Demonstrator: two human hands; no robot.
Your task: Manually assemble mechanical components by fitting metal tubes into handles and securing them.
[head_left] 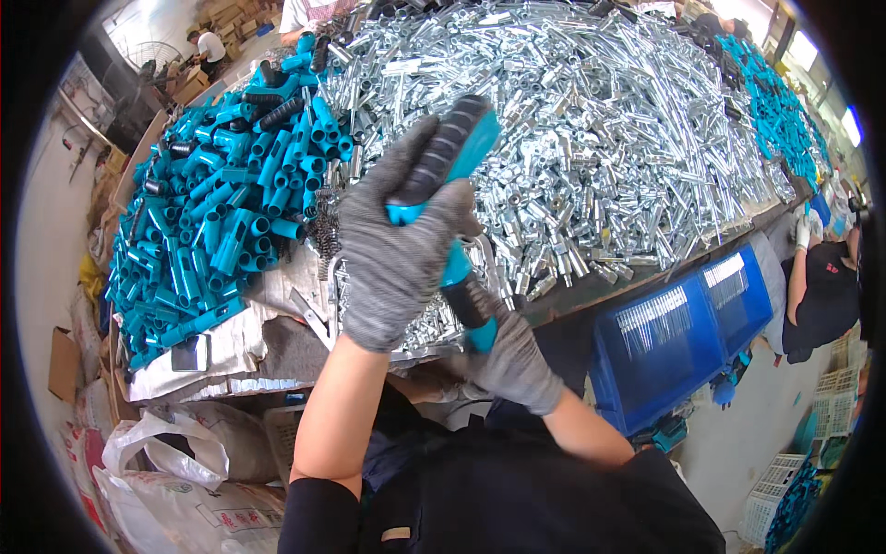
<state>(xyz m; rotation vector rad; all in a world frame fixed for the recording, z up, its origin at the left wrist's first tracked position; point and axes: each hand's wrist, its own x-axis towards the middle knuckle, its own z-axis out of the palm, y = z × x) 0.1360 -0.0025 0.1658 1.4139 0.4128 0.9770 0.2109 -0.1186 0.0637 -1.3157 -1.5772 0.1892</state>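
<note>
In the middle of the view, up over the bench point(600, 288), both hands hold one blue and black handle point(449, 185). The left hand point(392, 249) is wrapped tight around its top part, fingers closed, so the handle stands up on a slant and does not slip. The right hand point(508, 355) holds the low end, fingers closed around it too, as if to keep that end steady. Both hands wear grey gloves, likely so the metal does not scratch.

Just behind the hands lies a huge heap of shiny metal parts point(600, 138), close enough to grab. To the left is a pile of blue tubes point(217, 212), kept apart from the metal so the kinds do not mix. Blue bins point(678, 342) stand beside the bench on the right, low down and easy to reach. White bags point(175, 462) sit on the floor at the lower left.
</note>
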